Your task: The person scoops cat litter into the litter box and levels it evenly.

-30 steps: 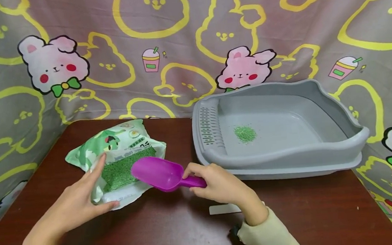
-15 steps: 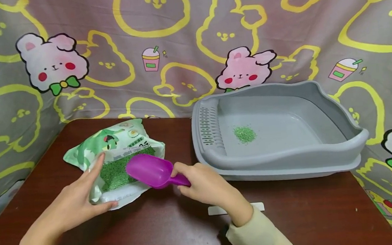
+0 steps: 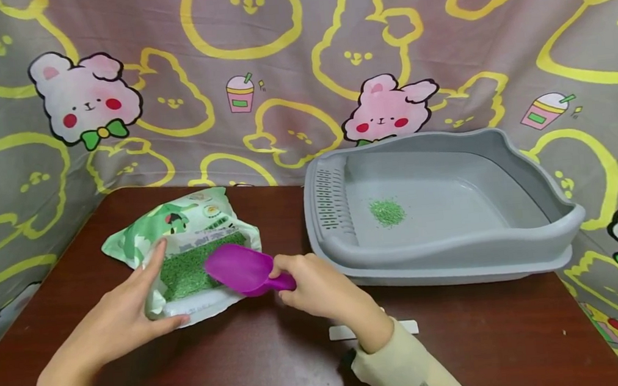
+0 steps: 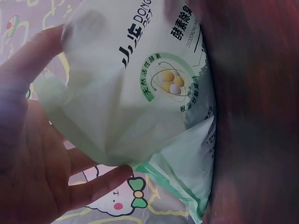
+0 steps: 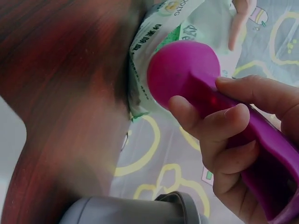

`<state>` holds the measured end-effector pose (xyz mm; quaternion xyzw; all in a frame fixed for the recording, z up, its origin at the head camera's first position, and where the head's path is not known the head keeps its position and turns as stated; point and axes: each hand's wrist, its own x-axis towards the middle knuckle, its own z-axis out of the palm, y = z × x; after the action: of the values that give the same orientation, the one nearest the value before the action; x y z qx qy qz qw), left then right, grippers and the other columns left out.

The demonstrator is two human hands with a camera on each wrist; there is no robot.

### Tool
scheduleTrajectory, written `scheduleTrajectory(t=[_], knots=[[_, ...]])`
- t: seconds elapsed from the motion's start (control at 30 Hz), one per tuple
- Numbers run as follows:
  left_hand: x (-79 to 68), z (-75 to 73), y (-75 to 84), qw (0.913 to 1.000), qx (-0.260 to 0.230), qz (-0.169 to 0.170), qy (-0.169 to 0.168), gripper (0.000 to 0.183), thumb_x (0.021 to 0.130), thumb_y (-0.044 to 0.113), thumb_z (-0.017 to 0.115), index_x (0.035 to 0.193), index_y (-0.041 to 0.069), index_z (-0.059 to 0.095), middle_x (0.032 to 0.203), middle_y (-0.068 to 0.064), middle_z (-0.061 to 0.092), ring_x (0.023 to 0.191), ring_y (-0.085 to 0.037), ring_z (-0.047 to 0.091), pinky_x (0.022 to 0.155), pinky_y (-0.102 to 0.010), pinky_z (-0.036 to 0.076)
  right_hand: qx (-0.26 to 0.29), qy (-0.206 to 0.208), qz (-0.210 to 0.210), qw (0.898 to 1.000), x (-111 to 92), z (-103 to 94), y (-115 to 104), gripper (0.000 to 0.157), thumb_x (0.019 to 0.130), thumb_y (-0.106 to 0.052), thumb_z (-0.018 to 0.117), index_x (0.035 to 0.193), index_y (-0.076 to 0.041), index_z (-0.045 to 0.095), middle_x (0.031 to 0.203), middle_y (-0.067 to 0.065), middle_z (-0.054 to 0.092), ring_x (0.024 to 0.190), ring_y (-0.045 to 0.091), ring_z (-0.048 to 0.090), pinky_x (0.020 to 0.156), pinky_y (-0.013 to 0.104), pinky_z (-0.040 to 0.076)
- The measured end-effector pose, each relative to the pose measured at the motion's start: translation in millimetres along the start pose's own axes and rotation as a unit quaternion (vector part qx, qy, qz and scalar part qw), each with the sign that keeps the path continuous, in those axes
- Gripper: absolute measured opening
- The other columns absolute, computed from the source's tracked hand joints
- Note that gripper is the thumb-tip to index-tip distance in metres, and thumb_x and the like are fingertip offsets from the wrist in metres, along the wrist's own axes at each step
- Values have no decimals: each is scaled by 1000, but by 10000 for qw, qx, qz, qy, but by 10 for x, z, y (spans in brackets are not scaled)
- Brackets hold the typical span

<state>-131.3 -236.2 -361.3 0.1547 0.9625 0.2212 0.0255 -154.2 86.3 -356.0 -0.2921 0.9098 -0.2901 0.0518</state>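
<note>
A green and white bag [image 3: 217, 210] of green pellet litter [image 3: 184, 274] lies on its side with its mouth toward me. My left hand [image 3: 113, 320] is spread at the left of the mouth, straight index finger and thumb against the plastic. In the left wrist view, that hand [image 4: 42, 158] touches the bag's pale side [image 4: 117, 116]. My right hand [image 3: 317, 284] grips the handle of a purple scoop [image 3: 241, 269], its tip over the mouth of the bag and its bowl bare. In the right wrist view, fingers wrap the scoop's handle [image 5: 261, 135].
A grey litter box [image 3: 446, 245] stands at the right, with a slotted step on its left side and a small heap of green pellets [image 3: 388, 212] inside. A white strip [image 3: 406, 327] lies near my right forearm on the brown table [image 3: 257, 357]. Patterned cloth [image 3: 287, 66] hangs behind.
My right hand has moved left with the scoop, bringing it further over the bag's mouth. The white strip shows more beside the forearm. My left hand stays at the bag.
</note>
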Motion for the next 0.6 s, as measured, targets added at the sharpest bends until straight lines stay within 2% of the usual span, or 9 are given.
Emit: scheduleTrajectory(t=[0.23, 0.6], knots=[[19, -1, 25, 9997, 127, -185, -32, 127, 74, 70, 74, 160, 27, -10, 159, -31, 21, 131, -61, 39, 91, -70, 43, 196, -41, 96, 9998, 9, 1, 39, 15, 83, -7, 76, 97, -13, 72, 89, -3, 73, 69, 4, 57, 64, 16, 48], [75, 22, 62, 9994, 222, -256, -109, 128, 73, 74, 70, 159, 28, -13, 159, -32, 20, 124, -59, 49, 85, -65, 48, -66, -27, 226, 9997, 69, 25, 19, 16, 81, -7, 77, 96, -12, 73, 91, -2, 74, 73, 6, 59, 66, 17, 48]])
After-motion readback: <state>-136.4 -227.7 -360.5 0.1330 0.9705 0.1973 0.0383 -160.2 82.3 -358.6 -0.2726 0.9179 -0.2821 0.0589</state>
